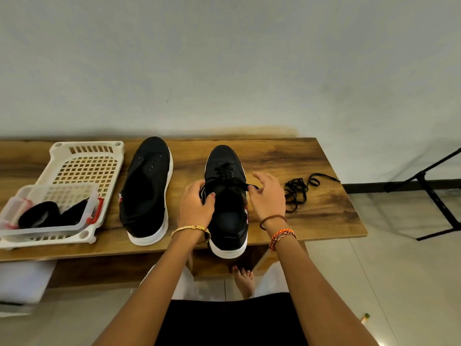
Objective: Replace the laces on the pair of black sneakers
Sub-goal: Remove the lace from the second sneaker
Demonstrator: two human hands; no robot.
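Sneakers sit side by side on the wooden surface (pixel 287 156), toes pointing away from the person. The right sneaker (pixel 228 201) stands between the two hands and carries a black lace (pixel 225 171) threaded through its eyelets. The left hand (pixel 197 203) rests against the shoe's left side at the collar, thumb curled over the edge and fingers bent round a loop of the lace. The right hand (pixel 268 193) sits just beside the shoe's right side, thumb and forefinger pinching the lace end that stretches across the tongue, the other fingers spread and lifted. The left sneaker (pixel 147 191) lies apart from both hands, further left, with bare eyelets. A loose black lace (pixel 298 191) lies in a tangle on the surface right of the right hand, near but not touching it. At the far left a white plastic basket (pixel 84 161) with a gridded bottom rests on the surface; inside its near end sits a clear plastic box (pixel 15 206) with red clips, holding dark bundled items (pixel 52 216) too indistinct to name.
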